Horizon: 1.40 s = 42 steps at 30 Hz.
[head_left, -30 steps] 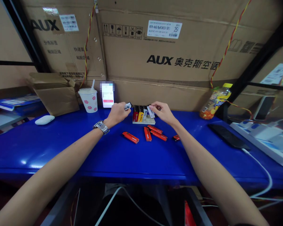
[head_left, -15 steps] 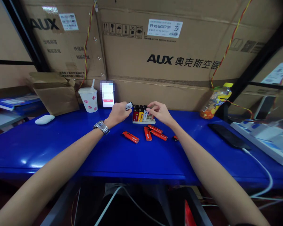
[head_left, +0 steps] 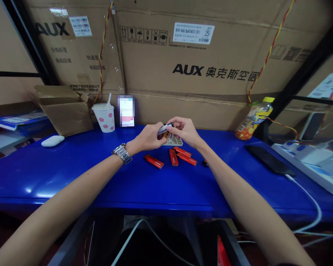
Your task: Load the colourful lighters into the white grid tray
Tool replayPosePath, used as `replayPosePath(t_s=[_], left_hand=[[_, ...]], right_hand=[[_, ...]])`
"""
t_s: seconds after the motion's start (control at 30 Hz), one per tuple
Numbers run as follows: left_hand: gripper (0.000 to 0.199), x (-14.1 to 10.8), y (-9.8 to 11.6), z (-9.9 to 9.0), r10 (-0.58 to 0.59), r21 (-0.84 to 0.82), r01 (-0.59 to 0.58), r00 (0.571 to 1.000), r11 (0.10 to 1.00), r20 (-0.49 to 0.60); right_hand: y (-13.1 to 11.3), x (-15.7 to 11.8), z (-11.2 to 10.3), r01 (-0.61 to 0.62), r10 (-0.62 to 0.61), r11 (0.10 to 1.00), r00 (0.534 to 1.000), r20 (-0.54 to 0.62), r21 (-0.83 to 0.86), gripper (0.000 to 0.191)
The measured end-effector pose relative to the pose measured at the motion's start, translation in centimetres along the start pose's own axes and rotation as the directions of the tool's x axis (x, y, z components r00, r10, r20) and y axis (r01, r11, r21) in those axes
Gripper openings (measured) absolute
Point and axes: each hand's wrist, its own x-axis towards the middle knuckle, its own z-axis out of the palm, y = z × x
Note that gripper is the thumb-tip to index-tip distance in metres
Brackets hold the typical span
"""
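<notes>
I'm looking over a glossy blue tabletop (head_left: 161,188). Near its middle, toward the back, I make out a pale compartmented tray (head_left: 177,143), partly hidden. In front of it lie three orange-red lighters (head_left: 173,157) close together, with another lighter (head_left: 153,162) apart to the left. Along the back, from left, I have a brown paper bag (head_left: 68,117), a patterned cup (head_left: 105,120), an upright lit phone (head_left: 126,111) and, far right, a tilted bottle (head_left: 251,123). A white case (head_left: 52,141) sits left; a dark phone (head_left: 268,159) lies right.
</notes>
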Motion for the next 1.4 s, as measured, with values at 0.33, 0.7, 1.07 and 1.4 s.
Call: replayPosePath(t_s=[0.33, 0.7, 1.07, 1.4], left_hand=[[0.038, 0.4, -2.5, -3.4, -0.097, -0.047, 0.173, 0.734, 0.984, 0.672], [0.034, 0.4, -3.2, -3.3, 0.076, -0.175, 0.155, 0.499, 0.972, 0.863], [0.026, 0.3, -3.4, -3.1, 0.001, -0.26, 0.307, 0.644, 0.915, 0.765], [0.033, 0.4, -3.8, -2.7, -0.052, -0.384, 0.241, 0.895, 0.891, 0.442]], right_hand=[[3.6, -0.2, -4.1, -0.123, 0.127, 0.982, 0.992, 0.02, -0.143, 0.036], [3.5, 0.0, -2.2, -0.118, 0.14, 0.974, 0.985, 0.104, -0.193, 0.036], [1.4, -0.3, -4.3, -0.204, 0.417, 0.758, 0.882, 0.22, -0.619, 0.017], [2.0, -0.4, -4.3, -0.168, 0.533, 0.752, 0.722, 0.44, -0.637, 0.017]])
